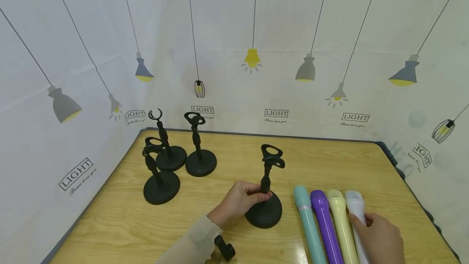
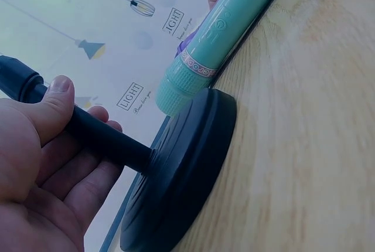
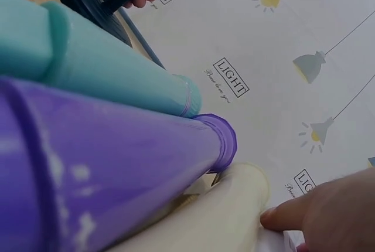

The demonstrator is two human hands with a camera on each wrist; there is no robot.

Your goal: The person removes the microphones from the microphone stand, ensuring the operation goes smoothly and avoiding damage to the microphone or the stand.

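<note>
In the head view my left hand (image 1: 239,199) grips the lower pole of a black desktop microphone stand (image 1: 266,214), whose round base rests on the table. The left wrist view shows the thumb and fingers around this pole (image 2: 99,138). My right hand (image 1: 382,235) holds a white microphone (image 1: 354,202) at the right end of a row, thumb on its near side. Beside it lie a cream microphone (image 1: 342,223), a purple microphone (image 1: 325,223) and a teal microphone (image 1: 308,219), heads pointing away. In the right wrist view a fingertip (image 3: 272,218) is close to the cream microphone.
Three more black stands stand at the back left of the wooden table (image 1: 234,150): one with an open C-shaped clip (image 1: 170,158), one behind right (image 1: 200,163), one in front (image 1: 161,187). A printed white cloth (image 1: 227,19) hangs around the table's far and side edges.
</note>
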